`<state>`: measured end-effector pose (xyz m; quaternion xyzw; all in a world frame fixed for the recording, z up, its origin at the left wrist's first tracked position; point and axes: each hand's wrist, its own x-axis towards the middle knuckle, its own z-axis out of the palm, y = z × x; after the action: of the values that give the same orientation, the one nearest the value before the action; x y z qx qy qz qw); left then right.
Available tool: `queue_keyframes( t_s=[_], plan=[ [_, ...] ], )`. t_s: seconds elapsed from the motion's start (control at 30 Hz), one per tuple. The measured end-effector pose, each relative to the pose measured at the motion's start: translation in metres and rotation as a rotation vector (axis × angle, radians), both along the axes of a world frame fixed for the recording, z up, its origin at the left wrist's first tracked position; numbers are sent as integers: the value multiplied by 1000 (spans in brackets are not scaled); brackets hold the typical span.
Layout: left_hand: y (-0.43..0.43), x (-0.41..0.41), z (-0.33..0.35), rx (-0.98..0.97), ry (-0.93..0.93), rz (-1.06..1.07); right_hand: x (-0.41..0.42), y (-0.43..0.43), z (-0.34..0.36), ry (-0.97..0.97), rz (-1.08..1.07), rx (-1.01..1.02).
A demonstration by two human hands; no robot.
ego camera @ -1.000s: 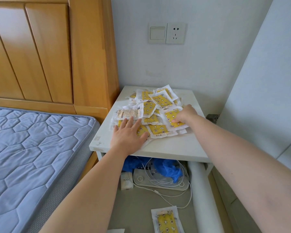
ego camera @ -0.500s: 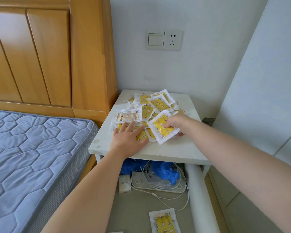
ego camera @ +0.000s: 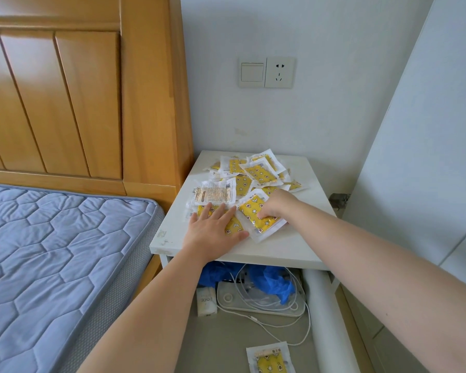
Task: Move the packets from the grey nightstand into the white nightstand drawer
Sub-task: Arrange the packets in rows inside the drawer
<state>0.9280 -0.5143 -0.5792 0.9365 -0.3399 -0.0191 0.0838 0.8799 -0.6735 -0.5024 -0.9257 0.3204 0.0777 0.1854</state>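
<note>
Your left hand (ego camera: 213, 230) lay flat and open on the pile of packets (ego camera: 248, 181), with the fingers spread out and pressing down on the yellow ones at the near left of the pile. It was not gripping anything. Your right hand (ego camera: 276, 207) was curled over one yellow packet (ego camera: 256, 216) with white edges, and the fingers pinched it at its right side. That packet was tilted, with its near corner close to the thumb of your left hand. The rest of the packets sat in a messy heap on top of the nightstand (ego camera: 280, 249), spread from the middle to the back, near the wall. One packet with brown writing (ego camera: 214, 194) lay face down just past your left fingertips. Under the top, the drawer (ego camera: 226, 345) was pulled open toward you. In it were some blue gloves (ego camera: 275, 282), a flat white gadget (ego camera: 256, 305) with white cables (ego camera: 288, 333) looped over it, and a small white pack (ego camera: 206, 302) beside that. One more yellow packet (ego camera: 269, 359) lay at the near end of the drawer, well apart from the pile on top. A white roll (ego camera: 331, 324) lay along the drawer's right side. The blue mattress (ego camera: 51, 265) was on your left, next to the wooden headboard (ego camera: 65, 103).
</note>
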Motion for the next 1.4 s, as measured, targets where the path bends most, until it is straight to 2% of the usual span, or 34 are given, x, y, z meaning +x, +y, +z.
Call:
queue_keyframes(
  t_s=[0.13,0.27,0.4,0.57,0.73,0.87,1.07,1.27,1.4],
  plan=[
    [0,1,0,9,-3,-3,0,9,9,-15,7,78],
    [0,1,0,23,-8,-4,2,3,13,-77,-82,386],
    [0,0,2,28,-8,-7,4,3,6,-85,-134,530],
    [0,0,1,39,-15,-17,-2,7,-2,-95,-187,563],
    [0,0,0,44,-17,-21,-2,-3,-8,-224,-223,545],
    [0,1,-1,40,-17,-6,-11,-14,-2,-359,-424,877],
    [0,2,-1,36,-23,-10,-39,-47,5,-484,-500,1018],
    [0,2,-2,5,-24,0,-55,-47,-14,-738,-687,1481],
    [-1,1,-2,-3,-28,2,-57,-35,-26,-829,-648,1573]
  ],
)
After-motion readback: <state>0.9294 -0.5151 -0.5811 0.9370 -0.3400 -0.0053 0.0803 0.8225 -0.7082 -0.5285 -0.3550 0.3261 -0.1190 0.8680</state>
